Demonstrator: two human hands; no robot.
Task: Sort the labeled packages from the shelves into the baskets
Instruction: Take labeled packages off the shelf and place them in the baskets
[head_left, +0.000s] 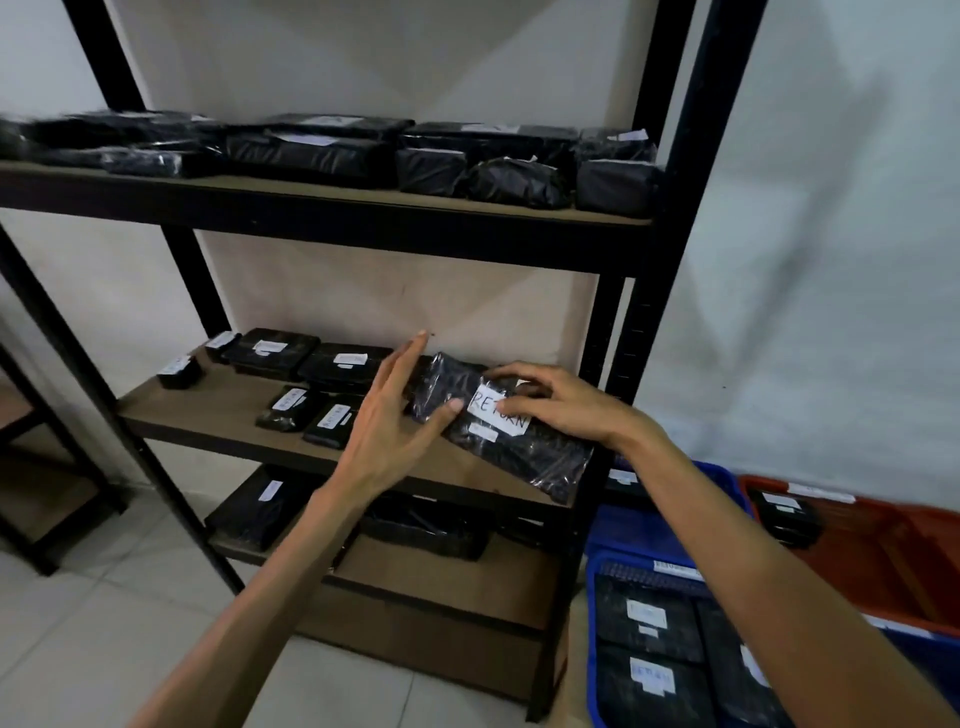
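at the middle shelf (218, 410) of the black rack, your right hand (558, 402) grips a black package (511, 449) marked "return", fingers curled over its upper edge and partly covering the white label (496, 410). your left hand (389, 415) is released, fingers straight, thumb touching the package's left end. the package's underside is hidden. labels on the other shelf packages (291, 405) are too small or blurred to read; those on the top shelf (332, 197) are smeared at the left. beside the rack on the right, a blue basket (592, 623), cut off by the frame, holds labelled packages, and an orange basket (883, 561) holds one. pale floor tiles (104, 623) and white walls surround the rack.
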